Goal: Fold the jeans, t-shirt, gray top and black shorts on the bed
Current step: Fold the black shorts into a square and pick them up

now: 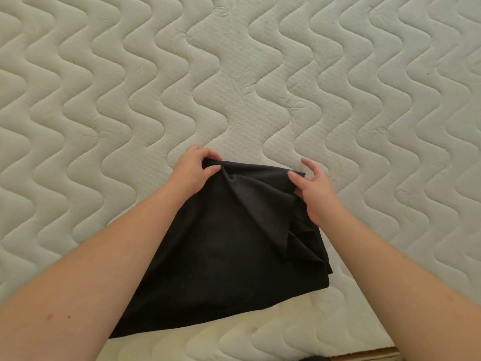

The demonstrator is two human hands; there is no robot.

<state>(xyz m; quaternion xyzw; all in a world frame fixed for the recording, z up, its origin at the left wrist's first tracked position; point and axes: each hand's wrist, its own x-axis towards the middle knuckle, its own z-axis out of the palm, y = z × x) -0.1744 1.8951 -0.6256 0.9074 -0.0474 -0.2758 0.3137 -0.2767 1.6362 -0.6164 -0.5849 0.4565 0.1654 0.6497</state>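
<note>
Left hand pinches the far corner of the black shorts on the bed; right hand grips the other corner, fingers half-spread.

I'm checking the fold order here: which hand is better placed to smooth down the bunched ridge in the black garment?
Probably the right hand. It pinches the black garment only lightly, beside the ridge near that corner. The left hand grips the other far corner firmly and can anchor it on the mattress.
</note>
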